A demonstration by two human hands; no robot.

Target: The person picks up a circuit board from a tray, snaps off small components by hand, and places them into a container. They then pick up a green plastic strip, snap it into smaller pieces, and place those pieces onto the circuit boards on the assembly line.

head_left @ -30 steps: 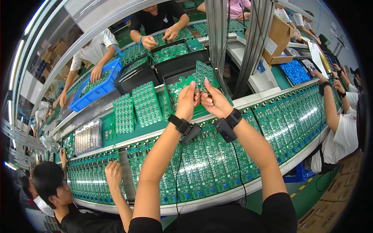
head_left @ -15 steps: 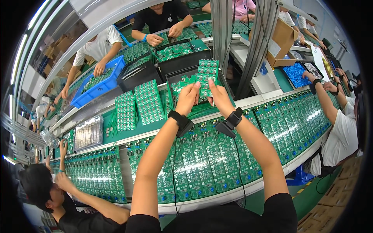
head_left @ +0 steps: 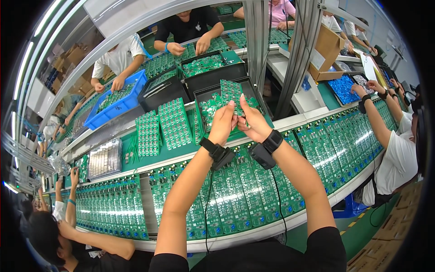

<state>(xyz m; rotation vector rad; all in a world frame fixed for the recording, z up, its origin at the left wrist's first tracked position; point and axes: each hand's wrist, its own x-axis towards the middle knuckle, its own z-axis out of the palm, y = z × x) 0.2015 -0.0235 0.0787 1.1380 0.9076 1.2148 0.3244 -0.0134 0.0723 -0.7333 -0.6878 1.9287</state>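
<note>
The person in front of me wears a black top (head_left: 253, 259), its short sleeves (head_left: 325, 247) ending above the elbows in plain hems. The forearms (head_left: 181, 195) are bare, and so are the left hand (head_left: 223, 124) and right hand (head_left: 254, 123). Around each wrist goes a broad black strap (head_left: 273, 140) with a chunky, dark, blocky module (head_left: 262, 156); a thin black cable (head_left: 278, 199) trails from each one.
</note>
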